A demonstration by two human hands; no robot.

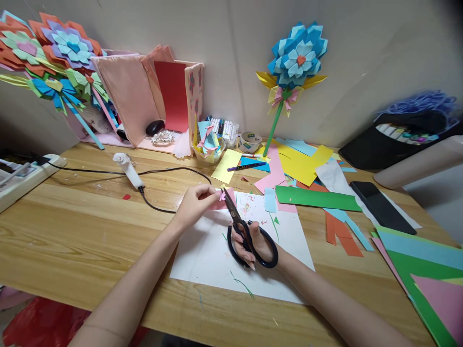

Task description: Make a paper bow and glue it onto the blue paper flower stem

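Observation:
My left hand (pixel 193 205) pinches a small pink paper flower (pixel 222 196) between thumb and fingertips. My right hand (pixel 260 243) has its thumb and fingers through the loops of black-handled scissors (pixel 234 211). The dark blades point away from me, slightly parted, with their tips right by the flower; whether they touch it I cannot tell. Behind the flower lies a pink paper piece (pixel 229 198), partly hidden by my left fingers. Under both hands is a white sheet (pixel 202 262) with coloured crumbs and thin green paper slivers on it.
At the back stand a blue paper flower (pixel 297 58), a pink box (pixel 121 91) and a bowl of scraps (pixel 210 153). A white glue gun (pixel 128 169) with its cord lies left. Coloured paper (pixel 318 196), a phone (pixel 382 207) and stacked sheets (pixel 408 260) cover the right.

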